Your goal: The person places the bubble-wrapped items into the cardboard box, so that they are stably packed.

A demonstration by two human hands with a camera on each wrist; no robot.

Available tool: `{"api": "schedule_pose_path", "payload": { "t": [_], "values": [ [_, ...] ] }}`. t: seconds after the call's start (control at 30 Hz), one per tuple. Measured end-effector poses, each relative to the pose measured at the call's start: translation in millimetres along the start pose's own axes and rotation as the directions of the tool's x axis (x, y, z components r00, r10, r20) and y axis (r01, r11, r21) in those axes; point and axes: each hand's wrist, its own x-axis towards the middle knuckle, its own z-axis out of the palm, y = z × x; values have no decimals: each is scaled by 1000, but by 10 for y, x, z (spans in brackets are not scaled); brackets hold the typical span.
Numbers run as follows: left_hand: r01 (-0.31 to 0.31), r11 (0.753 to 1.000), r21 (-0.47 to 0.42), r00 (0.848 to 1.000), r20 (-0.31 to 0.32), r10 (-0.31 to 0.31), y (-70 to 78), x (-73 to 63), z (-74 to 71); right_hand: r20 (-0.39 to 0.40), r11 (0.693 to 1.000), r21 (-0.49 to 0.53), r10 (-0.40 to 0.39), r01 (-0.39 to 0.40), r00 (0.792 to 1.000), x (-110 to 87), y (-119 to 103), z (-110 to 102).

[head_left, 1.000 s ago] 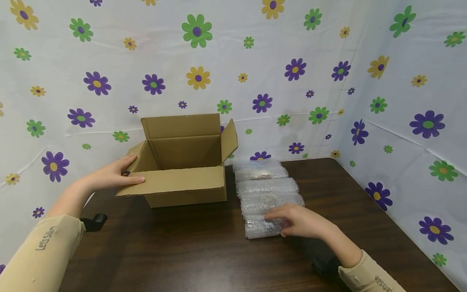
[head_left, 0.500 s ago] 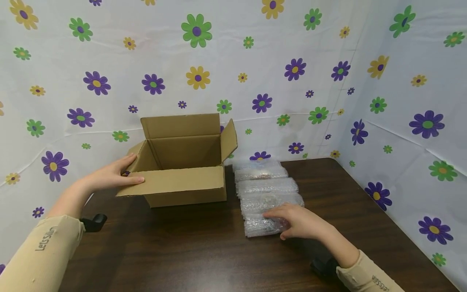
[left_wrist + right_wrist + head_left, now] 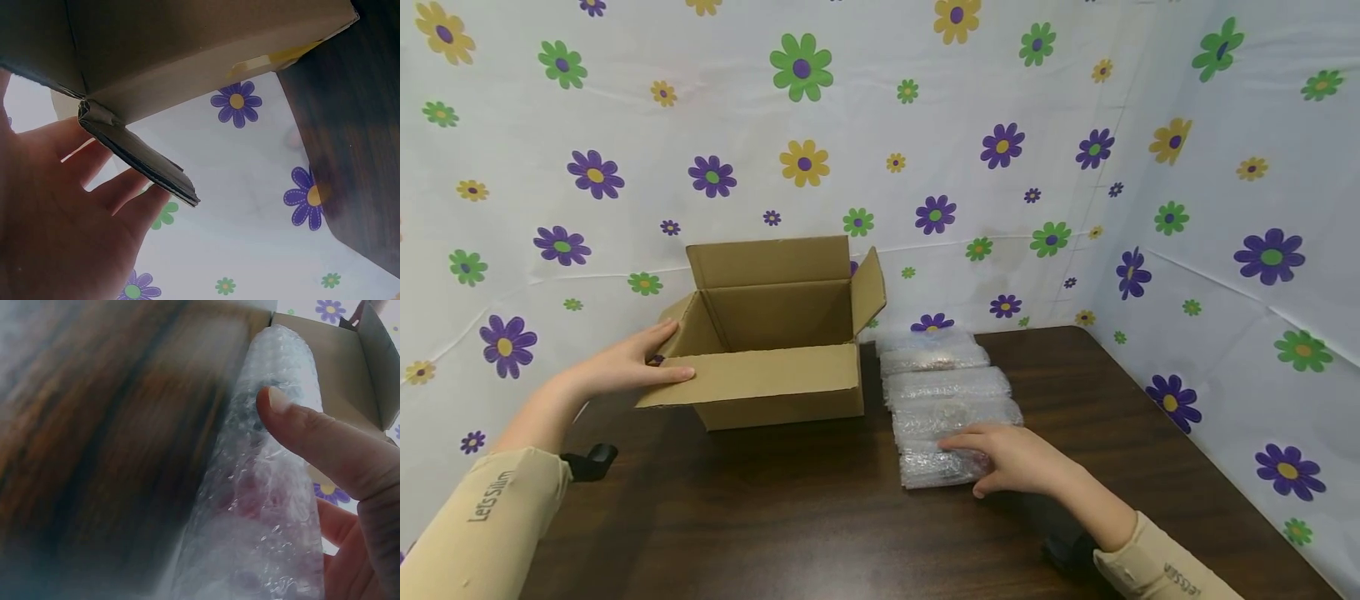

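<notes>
An open cardboard box (image 3: 778, 408) stands toward the back left of the table, flaps spread. My left hand (image 3: 632, 358) holds its near left corner. The thumb lies on the front flap (image 3: 760, 375), and the fingers reach behind the side flap (image 3: 140, 156), their tips hidden in the left wrist view. Right of the box lies a row of several bubble-wrapped bundles (image 3: 947, 383). My right hand (image 3: 1018, 458) grips the nearest bubble-wrapped bundle (image 3: 256, 487). Its thumb presses one side and its fingers sit on the other. Something reddish shows faintly through the wrap.
The dark wooden table (image 3: 775, 517) runs up to flower-printed sheets (image 3: 820, 125) at the back and right. A black strap piece (image 3: 591, 462) sticks out from the left wrist. The box's right flap (image 3: 868, 292) stands up beside the row of bundles.
Both hands stay in nearly the same places. The nearest bundle has shifted only very slightly under my right hand. The head view has moved a little.
</notes>
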Motion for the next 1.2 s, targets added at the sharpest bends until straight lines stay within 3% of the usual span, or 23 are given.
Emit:
{"api": "schedule_pose_path", "payload": {
  "t": [0.23,0.47,0.57,0.9,1.2],
  "values": [
    [-1,1000,-18,1000,0,1,8,-19,-14,7,1000,16,-11,11,1000,20,15,-3],
    [7,1000,3,1000,1,-7,21,-30,-17,78,963,269,-31,9,996,59,76,-107],
    [5,1000,-3,1000,2,-5,29,-31,-21,96,945,327,-39,6,995,75,93,-223],
    [1,1000,-14,1000,1,-1,49,-22,-21,150,949,313,-71,21,986,180,125,-688],
    [7,1000,-13,1000,-7,-7,63,-37,4,232,938,345,-120,34,965,317,150,-1060]
  ]
}}
